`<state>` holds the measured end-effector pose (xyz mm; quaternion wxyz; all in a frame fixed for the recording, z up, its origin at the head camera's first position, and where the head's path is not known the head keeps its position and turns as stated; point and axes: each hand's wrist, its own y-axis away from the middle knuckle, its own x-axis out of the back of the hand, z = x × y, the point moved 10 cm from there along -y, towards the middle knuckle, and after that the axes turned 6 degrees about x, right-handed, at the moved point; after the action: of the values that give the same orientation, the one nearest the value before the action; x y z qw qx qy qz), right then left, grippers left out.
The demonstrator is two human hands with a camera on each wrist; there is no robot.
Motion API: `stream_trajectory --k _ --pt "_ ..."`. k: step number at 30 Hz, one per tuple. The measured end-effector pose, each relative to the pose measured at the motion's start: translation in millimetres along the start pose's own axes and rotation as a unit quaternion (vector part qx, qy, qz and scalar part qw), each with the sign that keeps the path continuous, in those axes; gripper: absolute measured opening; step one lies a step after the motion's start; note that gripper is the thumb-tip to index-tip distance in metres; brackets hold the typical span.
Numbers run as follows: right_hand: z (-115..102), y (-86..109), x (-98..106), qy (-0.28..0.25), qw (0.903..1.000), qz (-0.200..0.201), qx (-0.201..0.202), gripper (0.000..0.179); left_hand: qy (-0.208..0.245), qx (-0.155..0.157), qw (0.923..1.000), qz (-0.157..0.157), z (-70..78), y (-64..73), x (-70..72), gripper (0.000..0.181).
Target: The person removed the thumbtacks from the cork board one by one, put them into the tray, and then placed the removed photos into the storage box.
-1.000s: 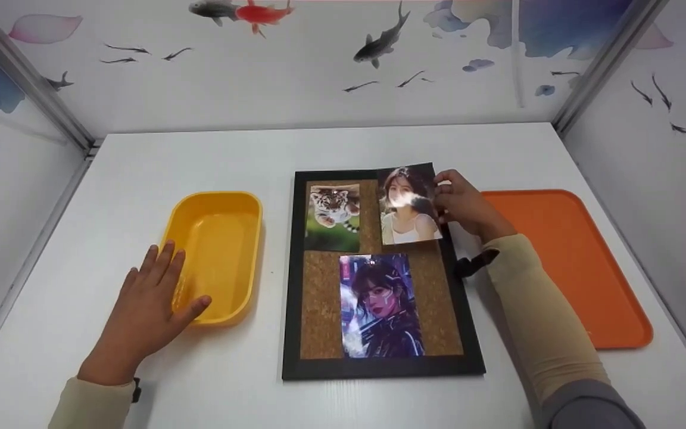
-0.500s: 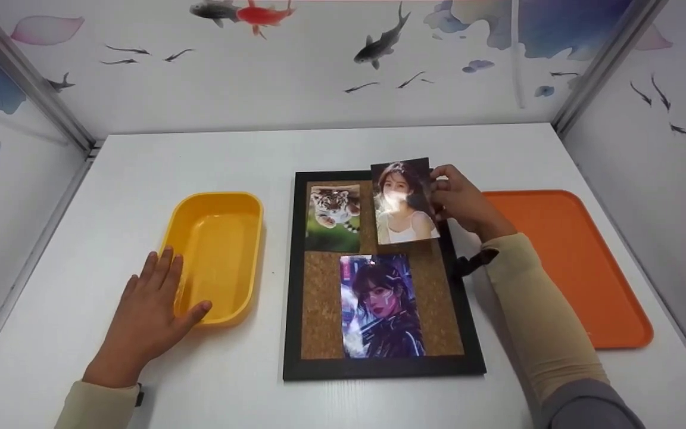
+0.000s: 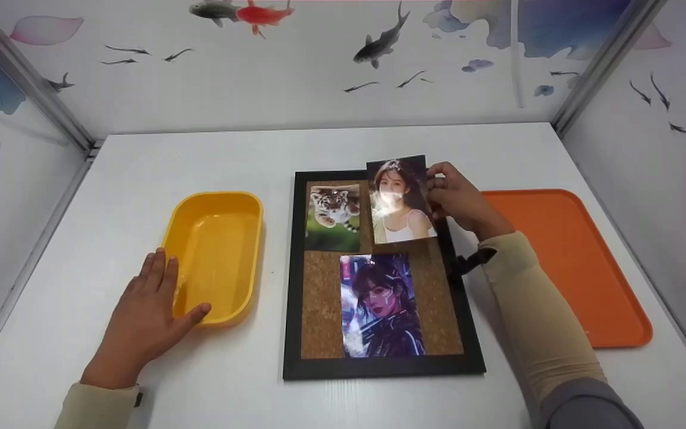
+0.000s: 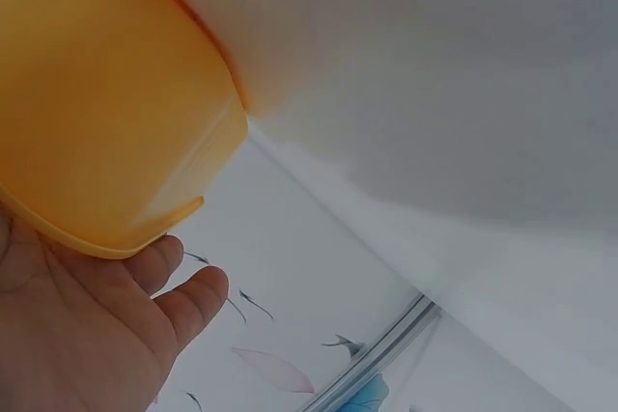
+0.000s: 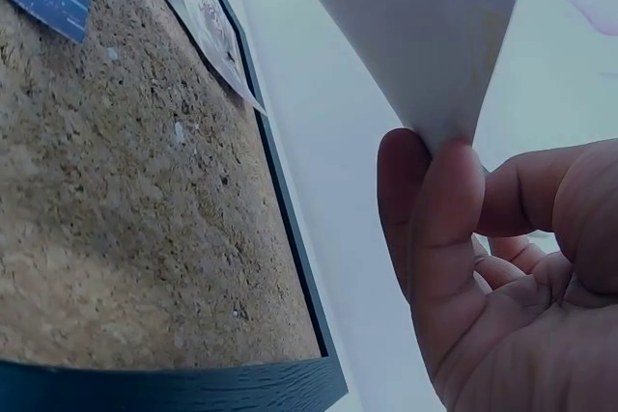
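over the far right of the corkboard [image 3: 322, 304], the right hand [image 3: 461, 199] pinches a portrait photo [image 3: 402, 205]; left of the corkboard, the left hand [image 3: 143, 322], fingers straight, touches a yellow tray [image 3: 218, 256].

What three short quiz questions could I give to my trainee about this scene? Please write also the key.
1. True or false: the right hand pinches a photo by its edge.

2. Besides this photo, how many pictures are on the board?

3. Which thing does the left hand touch?
A) the orange tray
B) the yellow bin
C) the board

Key:
1. True.
2. Two: the tiger picture and the purple picture.
3. B.
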<state>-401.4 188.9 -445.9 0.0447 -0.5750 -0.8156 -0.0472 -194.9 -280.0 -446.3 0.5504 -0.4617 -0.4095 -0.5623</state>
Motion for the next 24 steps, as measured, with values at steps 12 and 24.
stream_trajectory --k 12,24 --pt "-10 -1.6 -9 0.006 0.9999 -0.008 0.008 0.030 -0.008 0.002 0.9999 -0.013 -2.1 4.0 -1.2 0.099" --pt "-15 -1.0 -21 -0.015 0.9994 -0.021 0.022 0.029 -0.001 -0.020 0.9998 0.008 1.7 4.7 -1.8 0.094"
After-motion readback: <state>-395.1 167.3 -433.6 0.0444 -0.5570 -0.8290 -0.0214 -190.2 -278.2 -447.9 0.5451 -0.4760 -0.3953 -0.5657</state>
